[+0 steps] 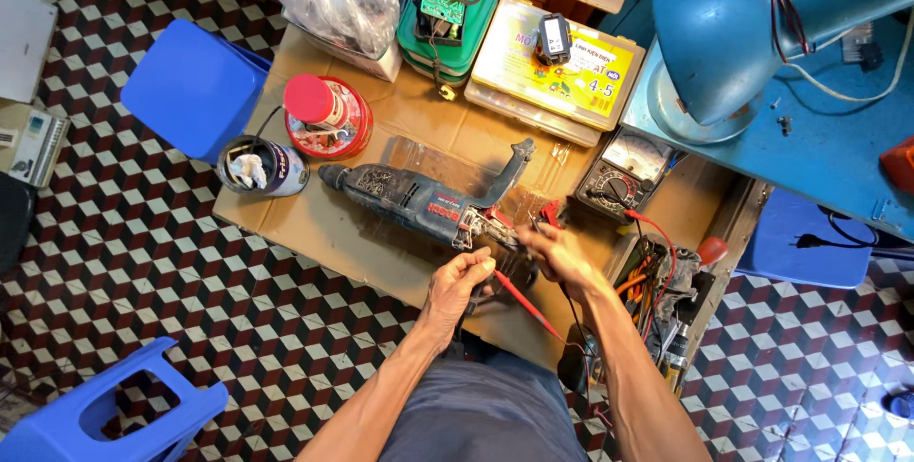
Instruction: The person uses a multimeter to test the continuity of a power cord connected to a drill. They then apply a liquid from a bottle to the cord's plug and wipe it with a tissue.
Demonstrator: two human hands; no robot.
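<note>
Drill [419, 197]: grimy blue-grey, lying on its side mid-desk [314, 233], rear housing open toward you.
Left hand [460, 283]: your grip pinches a red probe [524, 303] at the drill's rear.
Right hand [562, 257]: your grip's width, cannot tell; fingers at the opened rear.
Meter [624, 171]: by the desk's right edge.

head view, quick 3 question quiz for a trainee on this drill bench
1. True or false: the blue power drill lies on its side on the cardboard.
2. Which hand holds the red probe? A left hand B right hand
3. Fill in: the meter with the needle dial sits to the ___ of the drill in the picture.

Key: 1 true; 2 A; 3 right
</note>
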